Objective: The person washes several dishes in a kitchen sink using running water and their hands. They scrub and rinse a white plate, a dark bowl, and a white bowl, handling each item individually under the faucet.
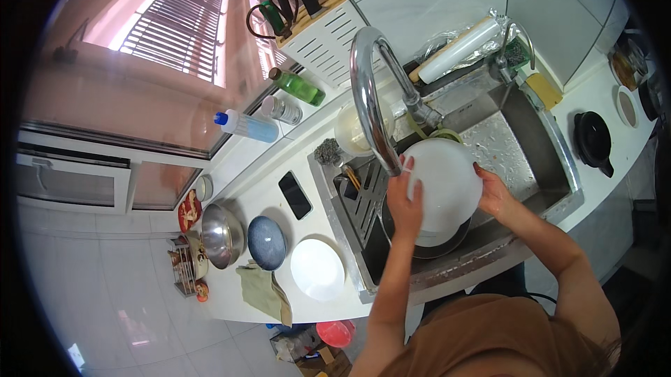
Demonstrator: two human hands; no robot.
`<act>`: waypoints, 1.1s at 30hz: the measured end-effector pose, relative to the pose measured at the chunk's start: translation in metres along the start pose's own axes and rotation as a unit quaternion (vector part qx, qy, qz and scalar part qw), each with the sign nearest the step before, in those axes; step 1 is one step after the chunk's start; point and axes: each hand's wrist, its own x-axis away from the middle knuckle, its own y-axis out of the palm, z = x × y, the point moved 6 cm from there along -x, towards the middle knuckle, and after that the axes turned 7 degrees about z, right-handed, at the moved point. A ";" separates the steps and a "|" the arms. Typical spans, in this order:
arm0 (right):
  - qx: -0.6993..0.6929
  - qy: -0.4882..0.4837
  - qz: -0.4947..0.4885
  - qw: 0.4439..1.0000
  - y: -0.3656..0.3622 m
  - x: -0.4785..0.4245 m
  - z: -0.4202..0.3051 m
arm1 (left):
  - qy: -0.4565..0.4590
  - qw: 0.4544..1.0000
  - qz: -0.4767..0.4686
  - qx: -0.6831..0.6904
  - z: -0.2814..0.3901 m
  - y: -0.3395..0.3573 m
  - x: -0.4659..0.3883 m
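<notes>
Both hands hold a white plate [445, 188] over the stainless steel sink [529, 141], just beside the tip of the curved chrome faucet [367, 89]. My left hand [406, 201] grips its left edge, fingers spread over the surface. On the opposite edge, my right hand [493, 191] has its fingers at the rim. Beneath the plate, a dark pan [456, 240] is partly hidden. A green-rimmed item [446, 135] shows behind the plate. Water drops cover the sink floor.
On the left counter lie a phone [295, 195], a white plate [317, 269], a blue bowl [267, 243], a steel bowl [221, 235] and a green cloth [262, 291]. Bottles [299, 87] and a knife block [330, 31] line the sill. A black lidded dish [592, 138] sits right of the sink.
</notes>
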 end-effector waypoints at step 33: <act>0.344 -0.036 -0.002 0.938 0.036 0.022 0.015 | 0.168 0.942 -0.026 -0.289 0.031 0.035 0.000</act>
